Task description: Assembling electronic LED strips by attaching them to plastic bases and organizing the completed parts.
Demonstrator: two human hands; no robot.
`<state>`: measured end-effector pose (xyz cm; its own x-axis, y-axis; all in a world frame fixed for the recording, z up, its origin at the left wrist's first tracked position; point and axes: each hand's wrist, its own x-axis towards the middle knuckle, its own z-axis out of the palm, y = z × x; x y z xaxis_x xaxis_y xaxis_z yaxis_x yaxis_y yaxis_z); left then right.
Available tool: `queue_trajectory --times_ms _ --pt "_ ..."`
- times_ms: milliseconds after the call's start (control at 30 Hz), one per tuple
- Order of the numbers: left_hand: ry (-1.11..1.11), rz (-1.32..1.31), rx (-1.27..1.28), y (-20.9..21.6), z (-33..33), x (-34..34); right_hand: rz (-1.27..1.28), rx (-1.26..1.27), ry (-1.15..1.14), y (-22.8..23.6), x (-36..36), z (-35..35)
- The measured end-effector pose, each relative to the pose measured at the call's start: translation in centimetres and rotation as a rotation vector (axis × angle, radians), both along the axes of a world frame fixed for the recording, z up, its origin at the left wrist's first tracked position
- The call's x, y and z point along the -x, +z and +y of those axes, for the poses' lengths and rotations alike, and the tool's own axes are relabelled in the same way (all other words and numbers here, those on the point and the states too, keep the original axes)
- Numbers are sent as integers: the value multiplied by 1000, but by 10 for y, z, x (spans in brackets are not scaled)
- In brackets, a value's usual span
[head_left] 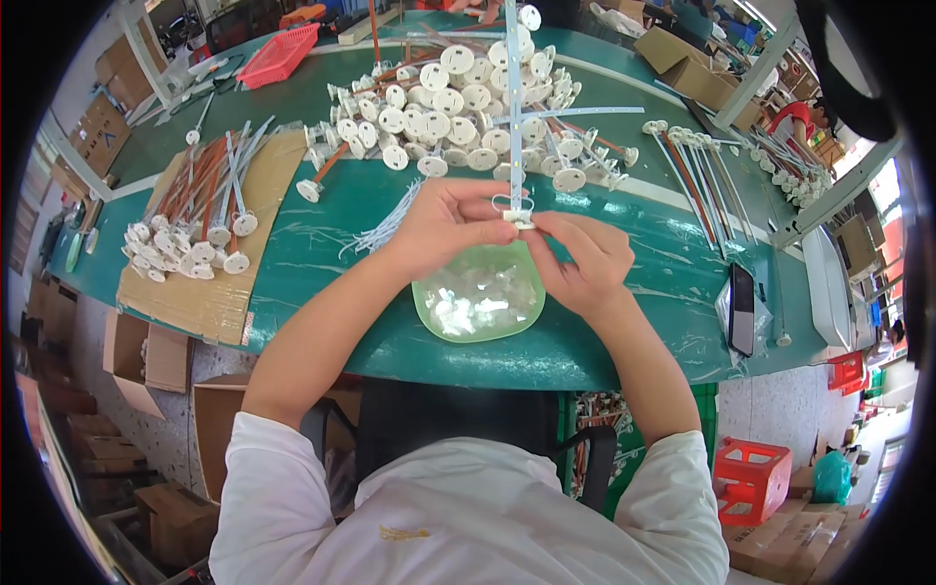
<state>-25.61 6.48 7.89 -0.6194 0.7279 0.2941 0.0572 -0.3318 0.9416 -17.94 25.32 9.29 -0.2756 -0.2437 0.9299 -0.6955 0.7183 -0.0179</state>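
Both my hands work at the lower end of an upright pale LED strip (515, 117), over the green tabletop. The strip ends in a small white base piece (517, 220), with a thin white wire loop (513, 203) around it. My left hand (450, 222) pinches the base from the left, thumb along its front. From the right, my right hand (589, 255) grips it between thumb and forefinger; what else its fingertips hold is too small to tell. Just below stands a light green bowl (534, 283) with small clear glossy pieces. A bundle of white wires (383, 222) lies beside my left hand.
A large heap of white round-based strips (429, 117) lies ahead. More strips (190, 244) rest on cardboard (207, 297) at left; others (697, 180) lie at right near a phone (742, 307). A red basket (278, 56) stands far left, a red stool (756, 478) right.
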Motion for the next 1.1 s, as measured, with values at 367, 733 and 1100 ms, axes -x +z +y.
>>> queue_trajectory --times_ms 367,733,1100 --pt "390 -17 -251 15 -10 27 -564 -295 197 -3 -4 -10" --pt "210 -46 -75 1 -2 9 -838 -314 385 -11 -6 -8" --pt "205 -60 -88 8 -1 4 -905 -83 301 -15 -10 -13"
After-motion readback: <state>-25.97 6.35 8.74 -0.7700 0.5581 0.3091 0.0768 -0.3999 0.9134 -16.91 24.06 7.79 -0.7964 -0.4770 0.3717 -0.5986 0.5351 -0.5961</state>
